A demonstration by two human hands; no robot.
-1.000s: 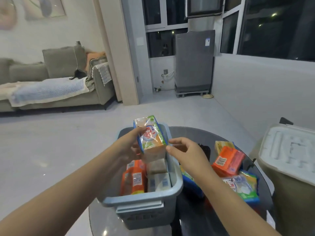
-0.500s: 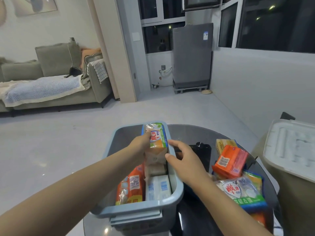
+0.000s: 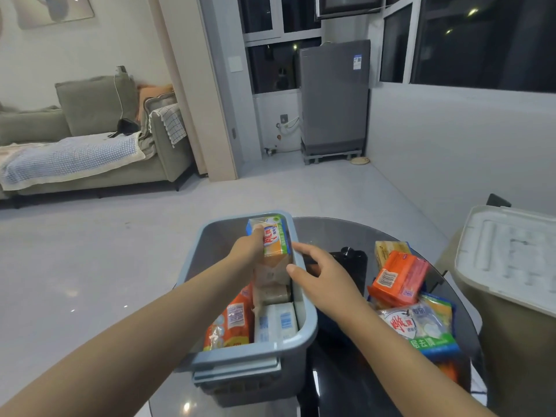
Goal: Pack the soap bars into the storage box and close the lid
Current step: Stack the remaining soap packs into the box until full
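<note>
A green-and-orange soap pack (image 3: 274,237), gripped by the left hand (image 3: 251,246), is being seated in the blue storage box (image 3: 255,355), the right hand (image 3: 320,275) spread beside the rim; release is judged next.

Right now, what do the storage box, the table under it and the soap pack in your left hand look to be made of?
Storage box: grey-blue moulded plastic, matte, with a thick rolled rim.
Table: probably dark glass, glossy; it mirrors lights and the box.
Soap pack gripped by the left hand: thin shiny printed plastic film, judging by the glare.

Dim indoor light — soft blur, wide-angle bowing
</note>
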